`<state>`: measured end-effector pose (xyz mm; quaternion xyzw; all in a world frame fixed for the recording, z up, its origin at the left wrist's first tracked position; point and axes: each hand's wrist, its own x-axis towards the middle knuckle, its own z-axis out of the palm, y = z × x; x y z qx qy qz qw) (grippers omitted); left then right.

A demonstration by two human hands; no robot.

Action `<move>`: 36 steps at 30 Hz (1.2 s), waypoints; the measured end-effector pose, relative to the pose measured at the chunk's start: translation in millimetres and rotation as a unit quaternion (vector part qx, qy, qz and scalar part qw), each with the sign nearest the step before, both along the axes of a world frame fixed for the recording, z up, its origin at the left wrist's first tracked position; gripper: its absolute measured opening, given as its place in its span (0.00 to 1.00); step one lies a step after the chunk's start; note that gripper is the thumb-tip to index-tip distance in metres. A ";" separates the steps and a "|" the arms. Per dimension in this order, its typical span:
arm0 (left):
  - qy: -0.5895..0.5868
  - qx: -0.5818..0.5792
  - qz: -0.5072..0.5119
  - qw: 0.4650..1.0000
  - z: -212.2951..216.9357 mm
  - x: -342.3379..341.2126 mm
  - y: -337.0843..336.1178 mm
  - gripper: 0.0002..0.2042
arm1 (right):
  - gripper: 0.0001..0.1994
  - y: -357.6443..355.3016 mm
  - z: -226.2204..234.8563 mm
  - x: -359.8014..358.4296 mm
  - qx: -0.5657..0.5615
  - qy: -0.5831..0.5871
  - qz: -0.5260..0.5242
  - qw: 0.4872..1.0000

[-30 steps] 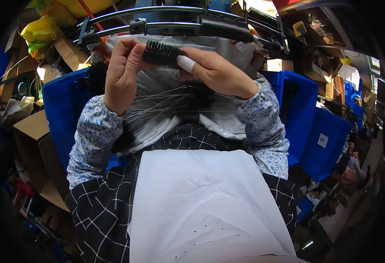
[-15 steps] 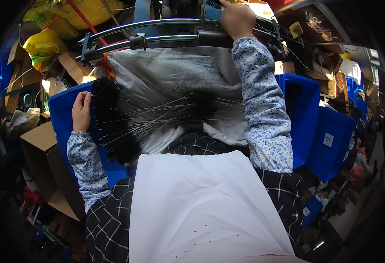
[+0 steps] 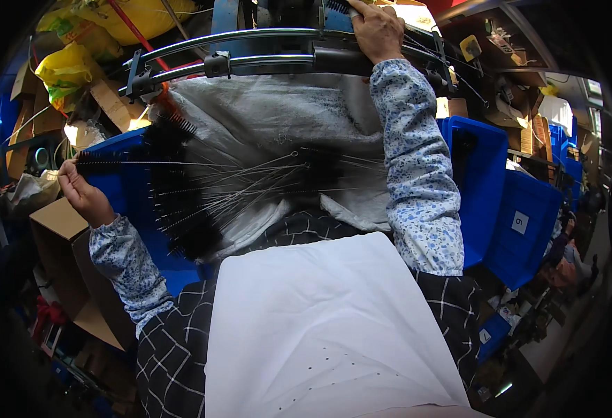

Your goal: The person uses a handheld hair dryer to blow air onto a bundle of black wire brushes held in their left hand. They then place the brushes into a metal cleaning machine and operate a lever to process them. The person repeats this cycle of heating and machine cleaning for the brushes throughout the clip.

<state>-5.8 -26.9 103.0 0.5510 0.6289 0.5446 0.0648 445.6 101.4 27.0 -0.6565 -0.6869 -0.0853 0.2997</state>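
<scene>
My left hand (image 3: 84,195) is out at the left, its fingers pinched on the bristled end of a black wire brush (image 3: 104,159). That brush's bare wire stem stretches right over a pile of similar brushes (image 3: 180,188) on my lap. Their black bristles point left and their looped wire ends meet in the middle. Up at the machine (image 3: 271,61), my right hand (image 3: 379,31) has its fingers curled by a blue part with black bristles beside it. What the right fingers hold is hidden at the top edge.
Two steel rails (image 3: 264,35) run across in front of me. Blue bins stand at my left (image 3: 114,184) and right (image 3: 484,181). An open cardboard box (image 3: 76,258) is at the far left, and yellow bags (image 3: 69,73) lie behind. A grey-white sheet (image 3: 271,104) hangs below the rails.
My left hand has moved left, away from the pile, drawing one brush out with it. The right hand stays at the machine, its fingers a little shifted.
</scene>
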 end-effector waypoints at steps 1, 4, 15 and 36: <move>-0.089 0.036 -0.029 0.995 11.4 8.6 -0.6 0.11 | 0.10 1.7 -0.7 1.0 -0.016 0.003 -0.001 1.000; -0.121 0.127 -0.033 0.984 55.3 15.6 -7.9 0.10 | 0.11 9.5 -6.2 0.8 -0.046 0.008 -0.004 0.999; 0.232 0.245 0.021 0.941 106.3 8.7 -25.4 0.03 | 0.23 -2.7 -9.2 18.5 -0.027 -0.046 -0.057 0.997; 0.322 0.193 0.100 0.922 95.9 -10.4 -30.6 0.07 | 0.18 -3.2 3.6 -32.6 -0.049 0.099 -0.059 0.992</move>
